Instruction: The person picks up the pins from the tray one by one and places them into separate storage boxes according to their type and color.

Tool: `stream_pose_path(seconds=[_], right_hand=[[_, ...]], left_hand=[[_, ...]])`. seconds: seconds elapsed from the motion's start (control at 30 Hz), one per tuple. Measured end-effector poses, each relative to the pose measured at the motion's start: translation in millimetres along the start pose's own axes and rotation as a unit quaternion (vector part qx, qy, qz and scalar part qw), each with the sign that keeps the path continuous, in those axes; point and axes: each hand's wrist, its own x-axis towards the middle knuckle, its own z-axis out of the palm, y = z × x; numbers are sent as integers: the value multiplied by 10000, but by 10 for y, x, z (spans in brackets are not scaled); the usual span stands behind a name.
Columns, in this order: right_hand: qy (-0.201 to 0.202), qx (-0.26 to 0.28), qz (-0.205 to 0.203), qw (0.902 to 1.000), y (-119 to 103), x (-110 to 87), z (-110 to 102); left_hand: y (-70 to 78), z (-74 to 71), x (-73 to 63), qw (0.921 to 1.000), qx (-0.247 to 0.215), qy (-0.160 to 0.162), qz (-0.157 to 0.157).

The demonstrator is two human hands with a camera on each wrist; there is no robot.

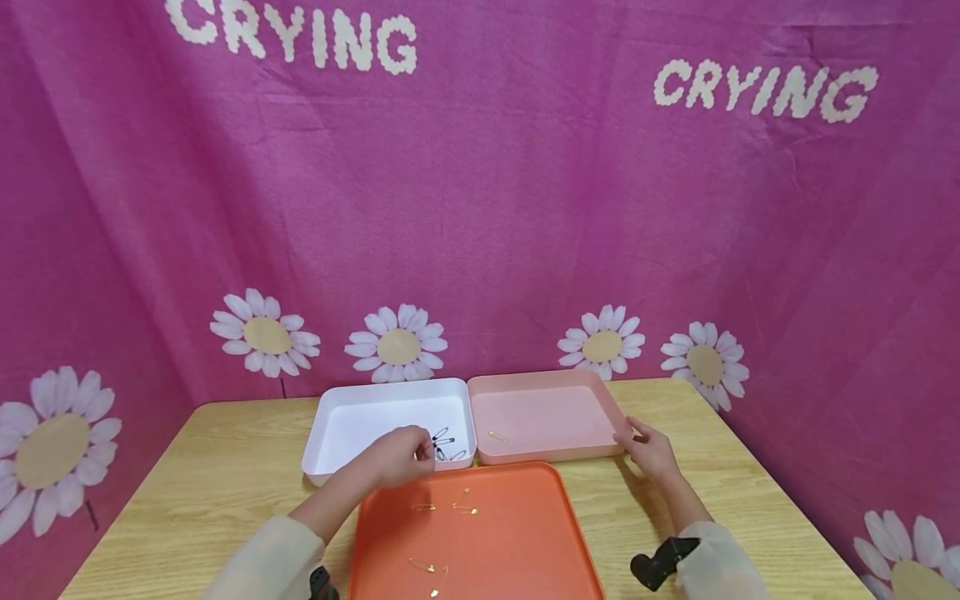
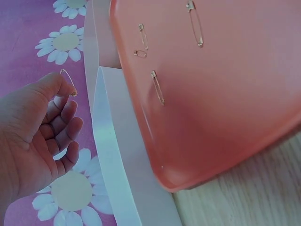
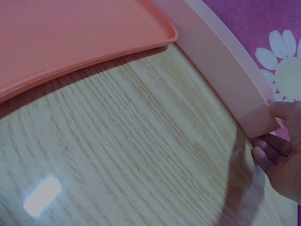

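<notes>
My left hand is over the near edge of the white tray, close to the orange tray. Between thumb and index finger it pinches a gold safety pin, whose looped end sticks out past the fingertips; the other fingers are loosely bent. Several dark safety pins lie in the white tray's right part. One gold safety pin rests in the pink tray. At that tray's near right corner, my right hand grips the wall, thumb at the rim and fingers low on the outside.
The orange tray lies nearest me, against the other two, with several gold safety pins scattered on its left side. All three trays sit on a wooden table. A purple cloth with daisies hangs behind it.
</notes>
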Motion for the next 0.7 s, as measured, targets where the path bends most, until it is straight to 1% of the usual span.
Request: stream_pose_path(seconds=[0.2,0.47,0.6,0.7], right_hand=[[32,71,-45,10000,7,17,-5],[-6,78,-43,10000,18,17,-16],[24,102,-60,9999,26,28,-12],[51,101,-53,9999,32,36,-9]], left_hand=[[41,-25,83,10000,28,9,-5],[137,-50,205,9998,168,76,88],[182,-62,245,9998,170,15,72],[199,-64,278,9995,274,33,127]])
